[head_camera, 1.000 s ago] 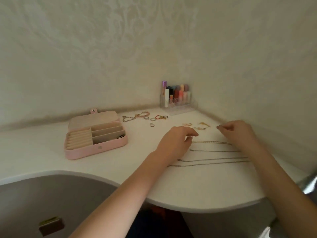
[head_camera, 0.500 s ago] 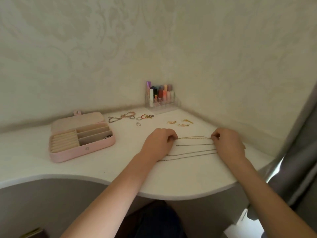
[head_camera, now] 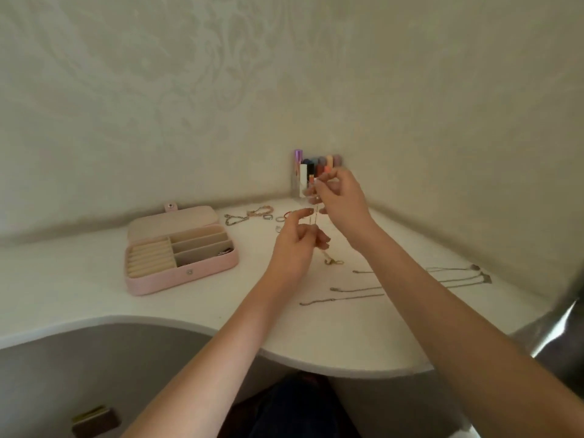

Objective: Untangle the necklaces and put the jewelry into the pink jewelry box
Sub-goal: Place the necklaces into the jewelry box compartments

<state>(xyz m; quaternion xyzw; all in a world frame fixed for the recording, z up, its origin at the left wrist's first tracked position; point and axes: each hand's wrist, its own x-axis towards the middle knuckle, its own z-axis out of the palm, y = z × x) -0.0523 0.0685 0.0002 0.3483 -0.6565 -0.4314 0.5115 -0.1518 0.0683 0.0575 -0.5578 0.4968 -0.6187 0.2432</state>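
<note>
A thin gold necklace (head_camera: pixel 315 216) hangs doubled between my hands above the white table. My right hand (head_camera: pixel 339 199) pinches its top end in front of the lipstick stand. Lower down, my left hand (head_camera: pixel 297 245) holds the chain, and its tail (head_camera: pixel 333 261) rests on the table. The pink jewelry box (head_camera: pixel 181 273) lies open to the left, with ring rolls and divided compartments. Three silver necklaces (head_camera: pixel 357 289) lie stretched out in rows to the right, partly hidden by my right forearm.
Bracelets (head_camera: pixel 249 215) and rings (head_camera: pixel 282 219) lie at the back near the wall. A clear stand of lipsticks (head_camera: pixel 308 172) fills the corner. The table's curved front edge (head_camera: pixel 189 324) runs below my arms. A grey curtain (head_camera: pixel 568 343) hangs at the far right.
Both hands lifted the topmost gold necklace off the table; my right hand rose toward the corner and my left hand came up under it. The silver necklaces stay laid out.
</note>
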